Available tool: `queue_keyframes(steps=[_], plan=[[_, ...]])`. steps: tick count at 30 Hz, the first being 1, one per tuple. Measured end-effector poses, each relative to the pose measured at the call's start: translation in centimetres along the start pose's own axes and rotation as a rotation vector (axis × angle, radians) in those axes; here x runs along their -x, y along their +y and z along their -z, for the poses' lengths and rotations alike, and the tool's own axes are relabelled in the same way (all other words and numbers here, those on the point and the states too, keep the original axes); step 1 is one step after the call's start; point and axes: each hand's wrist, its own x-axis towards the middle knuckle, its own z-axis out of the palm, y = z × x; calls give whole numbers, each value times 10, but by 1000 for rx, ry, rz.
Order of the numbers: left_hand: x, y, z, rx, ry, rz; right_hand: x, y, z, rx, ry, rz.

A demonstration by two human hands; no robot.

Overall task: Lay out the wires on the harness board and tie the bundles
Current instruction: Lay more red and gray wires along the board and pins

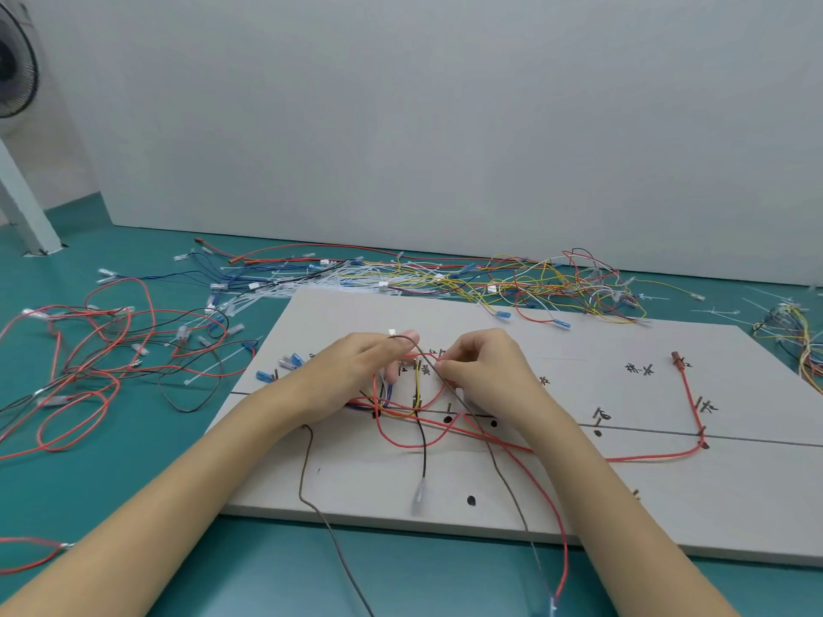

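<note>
- At the centre of the frame, the left hand (356, 371) pinches a dark wire (494, 456) that loops over its fingertips.
- Just right of it, the right hand (485, 371) pinches the same wire; the hands sit close together.
- Both hover over the harness board (579, 492), where red wires (645, 458) run between pegs.
- At upper middle, loose wires (445, 278) lie heaped on the green table (133, 474).

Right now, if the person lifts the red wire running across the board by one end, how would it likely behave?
Probably floppy: the red wire sags in loose curves across the board rather than lying straight. Likely very light, since it is thin. It may snag, because it crosses other wires near the left hand and bends round a pin at the right.
</note>
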Motion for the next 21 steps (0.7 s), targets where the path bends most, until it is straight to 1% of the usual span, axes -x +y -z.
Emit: queue_keyframes(steps=[2,6,9,12,16,21], plan=[[1,0,2,41,-13,-3,-3,-3,-5,47,6,23],[4,1,5,51,-32,4,-6,-6,-11,80,8,50],[5,0,5,34,-22,-41,-7,-6,-12,62,28,42],[5,1,6,16,16,-44,-7,-6,-13,72,3,35],[4,2,7,101,54,-45,-7,-5,-14,78,2,48],[5,5,7,150,11,-25,-6,-2,-13,42,-5,61]])
